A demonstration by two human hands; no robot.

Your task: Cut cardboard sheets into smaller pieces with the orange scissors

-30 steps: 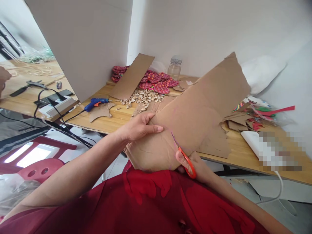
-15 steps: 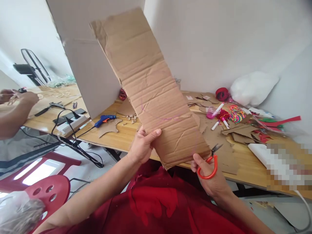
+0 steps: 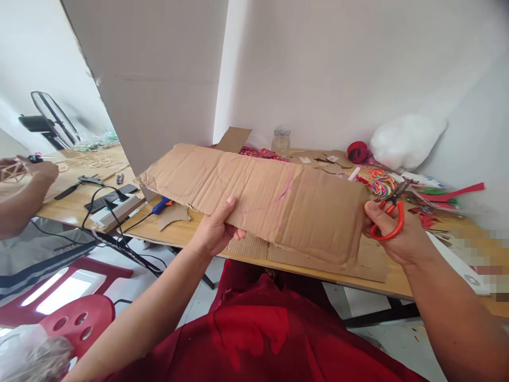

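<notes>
Cardboard sheet (image 3: 258,199) stretched out lengthways now, held flat above the near edge of the wooden table (image 3: 186,231), creased and faintly marked with purple pen lines. Left hand (image 3: 217,231) grips its lower edge from beneath, thumb up on the top face, fingers curled under. Right hand (image 3: 392,233) has the far right end, and it's doing double duty: orange-handled scissors (image 3: 387,220) looped in the fingers, blades pointing up and away from the sheet, thumb pressing the cardboard's edge.

Under the sheet, more cardboard offcuts (image 3: 330,260) lie on the table, touching its front edge. Behind, a clear jar (image 3: 280,141) stands near the wall, with a pile of red patterned pieces (image 3: 262,153) just beside it and a cardboard flap propped up. Over to the right: a red yarn ball (image 3: 357,152), a white stuffed bag (image 3: 405,139), a tangle of coloured cords (image 3: 379,183) and red paper strips (image 3: 457,191). To the left a blue glue gun (image 3: 161,206) pokes out from under the sheet, cable running off to a power strip (image 3: 113,209).

Both forearms reach forward from a red garment (image 3: 254,334), elbows low, wrists bent inward to the sheet. Far left, another person's hand (image 3: 40,171) works at a separate table, a fan (image 3: 50,119) behind.
</notes>
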